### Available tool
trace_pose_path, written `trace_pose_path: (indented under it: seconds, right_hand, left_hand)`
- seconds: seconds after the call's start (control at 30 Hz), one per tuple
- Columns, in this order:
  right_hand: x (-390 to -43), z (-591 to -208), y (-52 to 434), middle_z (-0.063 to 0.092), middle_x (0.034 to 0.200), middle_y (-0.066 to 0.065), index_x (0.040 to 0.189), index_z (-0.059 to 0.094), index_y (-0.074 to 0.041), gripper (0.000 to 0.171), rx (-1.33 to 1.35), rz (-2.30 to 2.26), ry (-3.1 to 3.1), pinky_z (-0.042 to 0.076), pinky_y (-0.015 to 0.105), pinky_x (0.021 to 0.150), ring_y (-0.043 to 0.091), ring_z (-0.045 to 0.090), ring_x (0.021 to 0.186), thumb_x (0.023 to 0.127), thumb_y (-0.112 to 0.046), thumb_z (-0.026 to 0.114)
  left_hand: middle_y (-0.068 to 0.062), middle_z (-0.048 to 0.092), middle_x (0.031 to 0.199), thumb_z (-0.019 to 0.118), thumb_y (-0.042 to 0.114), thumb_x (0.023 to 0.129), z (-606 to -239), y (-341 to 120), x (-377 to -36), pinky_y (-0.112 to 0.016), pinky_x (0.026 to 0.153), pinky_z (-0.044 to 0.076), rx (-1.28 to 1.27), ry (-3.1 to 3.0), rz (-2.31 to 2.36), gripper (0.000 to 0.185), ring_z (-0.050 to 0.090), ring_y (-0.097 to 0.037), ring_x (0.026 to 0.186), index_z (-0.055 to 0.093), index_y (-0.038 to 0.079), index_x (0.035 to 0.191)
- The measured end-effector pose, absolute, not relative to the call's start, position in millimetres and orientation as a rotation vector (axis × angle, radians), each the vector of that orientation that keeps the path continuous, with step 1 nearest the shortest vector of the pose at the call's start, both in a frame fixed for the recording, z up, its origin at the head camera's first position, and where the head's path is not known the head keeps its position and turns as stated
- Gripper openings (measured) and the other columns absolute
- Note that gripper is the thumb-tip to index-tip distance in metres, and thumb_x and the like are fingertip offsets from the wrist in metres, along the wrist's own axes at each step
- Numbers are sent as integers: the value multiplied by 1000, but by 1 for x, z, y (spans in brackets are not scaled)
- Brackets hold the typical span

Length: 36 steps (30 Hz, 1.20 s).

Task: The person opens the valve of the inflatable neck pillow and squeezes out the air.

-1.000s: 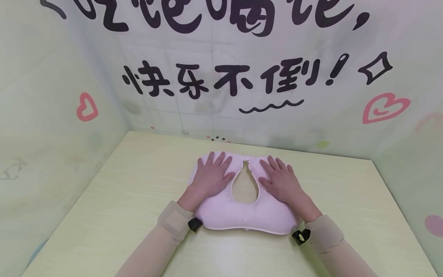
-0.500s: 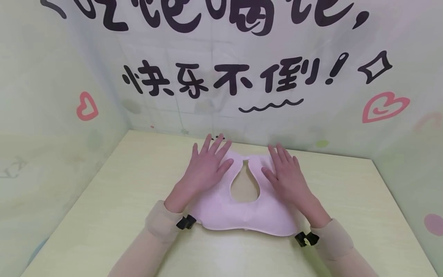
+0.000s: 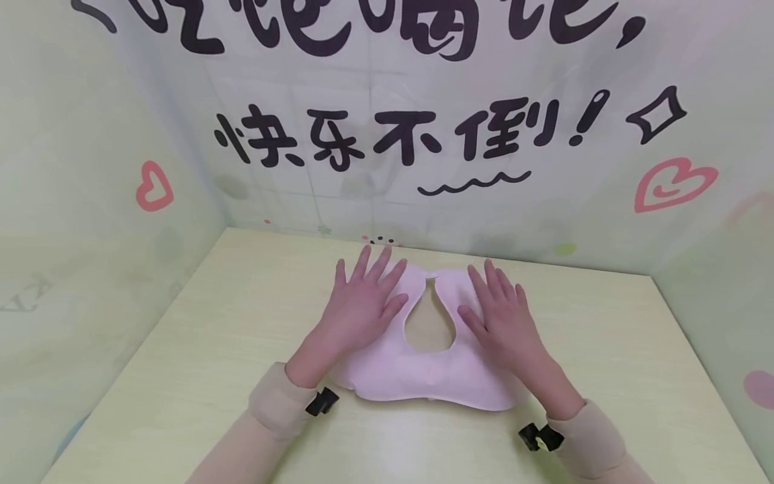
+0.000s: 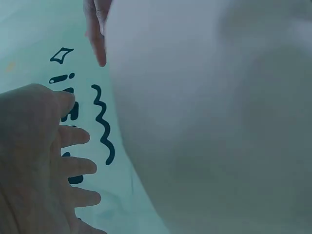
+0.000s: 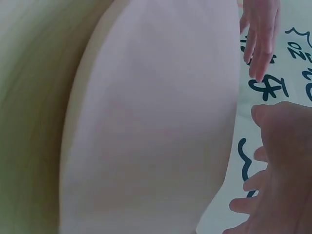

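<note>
A pale pink U-shaped neck pillow [image 3: 429, 376] lies flat, its two ends meeting at the far side around a teardrop opening. Over its left arm, my left hand [image 3: 357, 309] is spread with straight fingers, the fingertips reaching past the far edge in the head view. My right hand [image 3: 510, 329] is likewise spread over the right arm, thumb toward the opening. Both wrist views show a gap between the palm and the pillow: the left hand [image 4: 29, 156] and the right hand [image 5: 287, 170] stand off its surface [image 5: 151, 117]. Neither holds anything.
The pillow lies on a light wood-grain table [image 3: 199, 336]. Behind it rises a pale wall [image 3: 375, 87] with black lettering and pink hearts; side panels stand at left and right. A small black device [image 3: 322, 401] sits at each wrist cuff.
One second ago both hands rested on the pillow. They then lifted and moved apart and forward, and have since drawn back slightly. The pillow stays in place.
</note>
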State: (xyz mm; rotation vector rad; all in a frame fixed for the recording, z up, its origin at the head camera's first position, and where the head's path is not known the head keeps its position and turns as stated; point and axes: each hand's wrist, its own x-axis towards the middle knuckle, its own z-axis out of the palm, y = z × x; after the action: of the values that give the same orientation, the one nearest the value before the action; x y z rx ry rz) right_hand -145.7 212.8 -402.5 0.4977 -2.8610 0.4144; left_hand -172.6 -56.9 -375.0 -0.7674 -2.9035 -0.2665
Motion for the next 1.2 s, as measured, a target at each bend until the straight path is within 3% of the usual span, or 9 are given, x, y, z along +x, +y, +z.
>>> trace_pose_path:
  seconds: [0.17, 0.7, 1.2]
  right_hand:
    - [-142, -415, 211, 26, 162, 30, 156, 40, -4, 63, 544, 283, -2889, 21, 74, 111, 51, 26, 147, 104, -36, 58]
    - [-140, -441, 209, 29, 162, 28, 156, 43, -6, 63, 568, 209, -2917, 19, 74, 113, 48, 25, 149, 102, -34, 61]
    - [-143, -448, 213, 28, 162, 30, 154, 46, -5, 62, 543, 225, -2919, 22, 79, 107, 51, 24, 148, 102, -35, 62]
  left_hand:
    - [-9, 26, 168, 43, 48, 109, -394, -54, -175, -73, 114, 16, -766, -2945, -188, 59, 15, -41, 154, 39, 20, 160]
    - [-8, 27, 167, 41, 46, 110, -424, -56, -178, -71, 115, 17, -789, -2977, -179, 57, 16, -41, 154, 41, 19, 159]
    - [-7, 28, 167, 40, 47, 109, -431, -57, -179, -73, 114, 19, -798, -2980, -156, 57, 18, -42, 154, 41, 20, 159]
